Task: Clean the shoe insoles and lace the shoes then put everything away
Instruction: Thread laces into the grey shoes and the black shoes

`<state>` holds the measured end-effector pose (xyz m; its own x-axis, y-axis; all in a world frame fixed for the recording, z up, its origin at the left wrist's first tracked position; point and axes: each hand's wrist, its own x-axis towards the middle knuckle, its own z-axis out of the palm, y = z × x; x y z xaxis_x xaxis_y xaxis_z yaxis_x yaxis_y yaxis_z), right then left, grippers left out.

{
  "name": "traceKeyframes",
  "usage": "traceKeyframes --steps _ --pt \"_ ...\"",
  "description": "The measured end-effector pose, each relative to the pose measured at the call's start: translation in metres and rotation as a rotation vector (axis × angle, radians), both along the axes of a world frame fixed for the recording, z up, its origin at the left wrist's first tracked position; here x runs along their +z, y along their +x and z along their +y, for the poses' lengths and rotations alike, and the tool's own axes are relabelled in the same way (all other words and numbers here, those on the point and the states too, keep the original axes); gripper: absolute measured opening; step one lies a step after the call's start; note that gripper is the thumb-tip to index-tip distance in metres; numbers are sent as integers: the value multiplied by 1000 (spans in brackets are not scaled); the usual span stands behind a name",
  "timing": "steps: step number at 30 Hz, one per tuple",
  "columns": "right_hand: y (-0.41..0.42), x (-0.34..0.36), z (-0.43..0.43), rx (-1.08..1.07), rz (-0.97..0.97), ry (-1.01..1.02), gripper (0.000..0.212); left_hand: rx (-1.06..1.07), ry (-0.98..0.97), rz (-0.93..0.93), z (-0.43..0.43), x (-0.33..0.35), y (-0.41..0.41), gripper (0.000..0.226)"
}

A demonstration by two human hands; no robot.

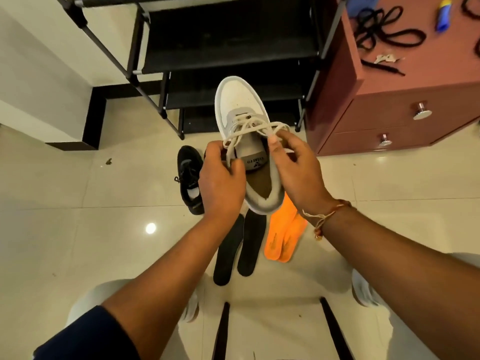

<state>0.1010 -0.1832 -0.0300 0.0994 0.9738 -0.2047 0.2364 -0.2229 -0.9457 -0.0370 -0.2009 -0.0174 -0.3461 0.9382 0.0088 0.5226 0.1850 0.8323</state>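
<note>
Our two hands are nearest, raised over the floor (65, 203) with the white shoe (242, 107) between them, toe pointing away. Our left hand (220, 183) curls round the shoe's left side, pinching the cream lace (249, 127); our right hand (296, 165) pinches the lace at the right eyelets. Below the shoe lie two black insoles (241, 250) and two orange insoles (283, 237), a black shoe (189, 178) to their left. Beyond stands a black shoe rack (228, 48); a black lace (384, 29) rests on the red cabinet (389, 105).
</note>
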Motion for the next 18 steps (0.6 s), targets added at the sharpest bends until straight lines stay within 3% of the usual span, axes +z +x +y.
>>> traceKeyframes --steps 6,12,16,18 --pt "-4 10 20 -190 372 -99 10 9 32 45 16 -12 4 9" --pt "9 17 34 -323 603 -264 16 -15 -70 153 17 -29 -1 16" --pt "25 26 45 -410 911 -274 10 15 -116 140 20 -32 -3 16" --pt "25 24 44 -391 946 -244 8 17 -119 124 21 -31 0 14"
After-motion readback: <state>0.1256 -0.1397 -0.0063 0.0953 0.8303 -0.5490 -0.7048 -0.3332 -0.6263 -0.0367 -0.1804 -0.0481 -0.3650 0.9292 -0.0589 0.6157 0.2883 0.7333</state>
